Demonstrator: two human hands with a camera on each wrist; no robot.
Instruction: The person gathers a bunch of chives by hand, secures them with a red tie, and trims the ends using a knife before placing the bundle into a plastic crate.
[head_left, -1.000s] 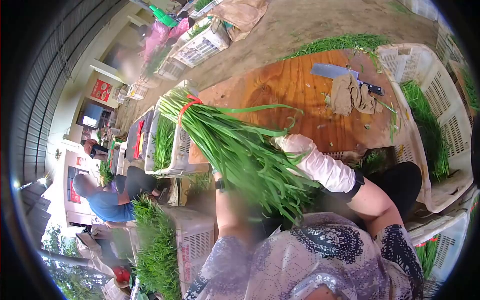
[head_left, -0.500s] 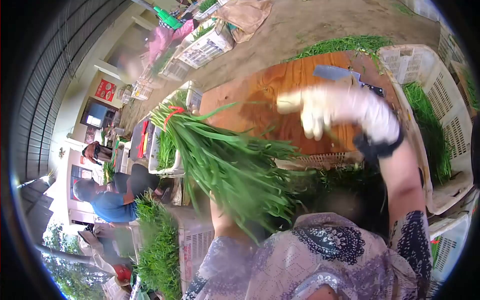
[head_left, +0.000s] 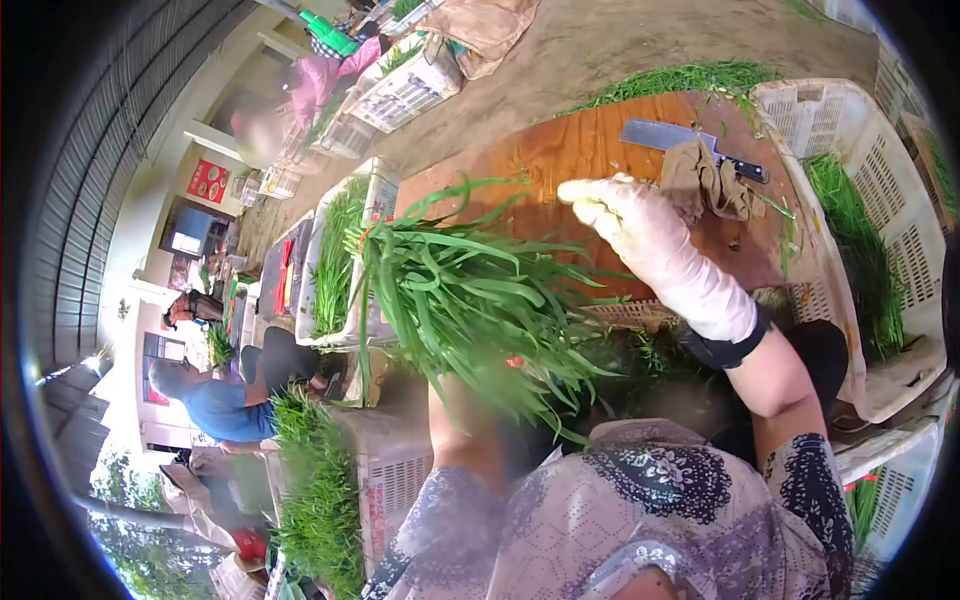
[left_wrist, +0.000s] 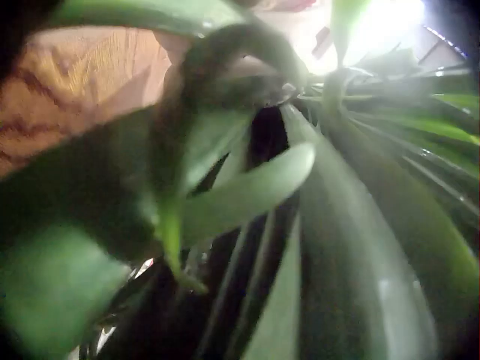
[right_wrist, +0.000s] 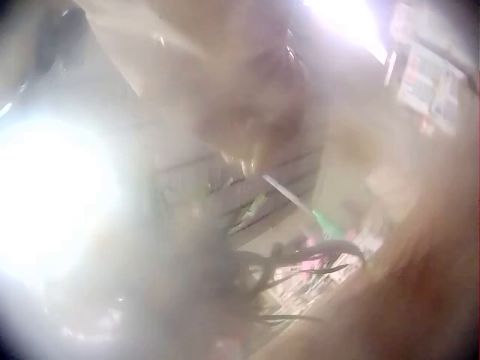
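A bunch of long, flat green leaves like garlic chives is held up in front of the torso in the head view. Its cut ends, with a red tie, point away to the left, and the leaf tips droop toward the lap. My left forearm runs up under the bunch; the leaves hide the left hand that supports it. Blurred leaves fill the left wrist view. My right hand, in a whitish glove, is raised to the right of the bunch with its fingers extended and holding nothing.
Beyond the bunch is a wooden board bearing a cleaver and a brown cloth. White crates of greens stand at right and left. A seated person in blue is at far left.
My right hand has left the bunch's leaves, swung right over the board, and now sits lower with fingers extended. The tied end has turned farther away, and the leaves have shifted.
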